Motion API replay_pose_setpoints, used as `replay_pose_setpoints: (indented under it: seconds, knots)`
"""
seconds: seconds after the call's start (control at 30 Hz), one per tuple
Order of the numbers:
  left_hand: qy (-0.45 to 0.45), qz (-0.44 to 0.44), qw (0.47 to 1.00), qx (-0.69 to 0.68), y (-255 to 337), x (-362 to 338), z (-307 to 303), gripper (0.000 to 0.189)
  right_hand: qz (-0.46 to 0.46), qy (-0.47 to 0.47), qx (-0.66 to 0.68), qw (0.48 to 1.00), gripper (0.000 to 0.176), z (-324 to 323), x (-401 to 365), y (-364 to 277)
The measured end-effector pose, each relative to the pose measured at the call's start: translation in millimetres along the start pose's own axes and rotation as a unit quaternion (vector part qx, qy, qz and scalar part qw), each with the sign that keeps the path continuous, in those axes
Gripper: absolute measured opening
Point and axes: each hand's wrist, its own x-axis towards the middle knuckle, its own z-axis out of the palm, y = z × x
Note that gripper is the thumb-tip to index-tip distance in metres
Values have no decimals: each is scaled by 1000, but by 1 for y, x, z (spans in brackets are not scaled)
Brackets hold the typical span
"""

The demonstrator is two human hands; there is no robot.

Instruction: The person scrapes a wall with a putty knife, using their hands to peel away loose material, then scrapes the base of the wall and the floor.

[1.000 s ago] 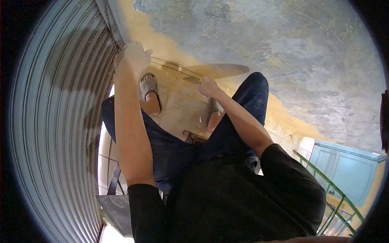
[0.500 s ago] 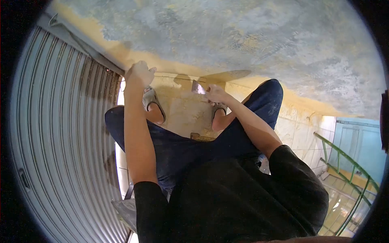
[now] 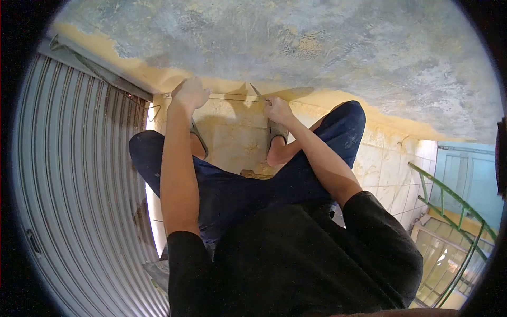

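My right hand point(image 3: 278, 111) grips a putty knife point(image 3: 256, 91) by its handle. The blade shows nearly edge-on, its tip overlapping the lower part of the wall point(image 3: 338, 58) in this view. That wall carries patchy grey skim over a yellowish base. To the left, my left hand point(image 3: 190, 95) is closed, its knuckles close to the yellow strip at the wall's foot. Its fingertips are turned away from view, and I cannot tell what they hold, if anything. Both hands are above my sandalled feet, between my spread knees.
A grey corrugated shutter point(image 3: 90, 174) stands along my left side, its rail meeting the wall. Stained pale tiles point(image 3: 232, 119) lie under my feet. On the right are a green metal rail point(image 3: 454, 195) and a light blue door point(image 3: 462, 177). Something yellowish point(image 3: 259, 174) lies between my legs.
The putty knife has turned from showing its flat face to nearly edge-on, and its tip has moved up toward the wall. My left hand has shifted slightly right, still closed.
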Motion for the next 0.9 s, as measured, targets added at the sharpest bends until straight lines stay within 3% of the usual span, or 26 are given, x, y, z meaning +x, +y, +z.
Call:
replay_pose_setpoints:
  seconds: [0.07,0.2,0.27,0.3,0.47,0.7,0.9]
  knots:
    - [-7,-7,1000,4,-4,1,3,46,-13,30,-28,999,36,24,17,28]
    - [0,-26,1000,-17,-3,-15,-5,44,-32,-8,38,999,37,7,4,-5]
    - [-4,-40,999,-33,-1,-26,-15,43,-91,103,-83,987,35,22,14,9]
    - [-11,-44,998,-35,-2,-30,-17,41,-101,96,-91,986,35,19,11,1]
    - [11,-47,993,-112,-15,-36,-11,39,23,79,-53,995,26,5,-7,-41]
    - [17,-25,996,-83,-26,-45,-13,39,12,68,-96,993,29,27,11,-29]
    - [18,-30,993,-113,-30,-53,-18,37,-20,152,-85,984,25,35,5,-47]
